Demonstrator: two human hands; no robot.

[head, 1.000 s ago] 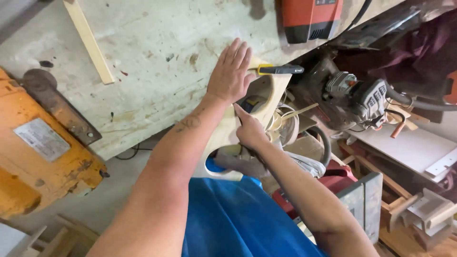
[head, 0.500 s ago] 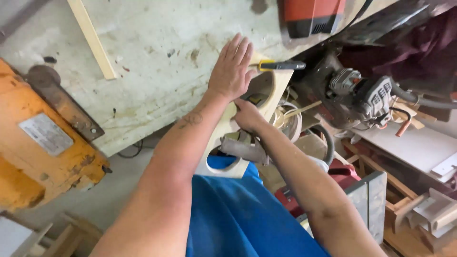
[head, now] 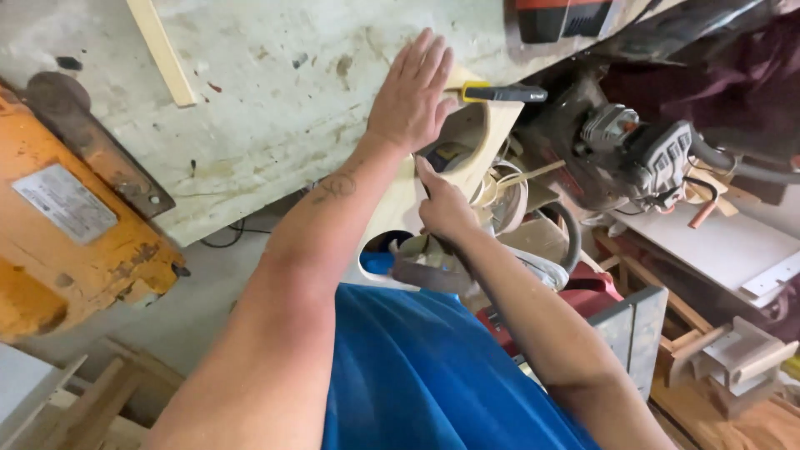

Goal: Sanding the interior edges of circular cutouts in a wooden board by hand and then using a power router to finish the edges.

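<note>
While both arms are reaching forward over the blue shirt (head: 417,375), the scene is reading as follows:

Left hand: the left hand (head: 412,96) is lying flat and wide, fingers spread and straight, pressing on the worn pale workbench top (head: 275,108) and overlapping the upper edge of the curved wooden piece (head: 471,146); it is gripping nothing.
Right hand: the right hand (head: 444,208) is sitting just below the left, knuckles up, with the index finger pointing up against the wooden piece; the other fingers are curling in, and whether they are pinching anything cannot be told.
Wooden piece: it is a light-coloured cut-out shape with a rounded opening, lying at the bench edge between the two hands.
Screwdriver: a yellow-and-black handled screwdriver (head: 498,92) is lying just beyond the left fingertips, touching the top of the wooden piece.
Thin strip: a narrow wooden strip (head: 162,50) is lying on the bench, well apart to the left.
Orange machine: an orange metal machine (head: 67,242) is standing at the far left.
Power tool: a dark power tool with a grey motor housing (head: 633,154) is sitting to the right of the hands, above wooden offcuts (head: 733,367).
</note>
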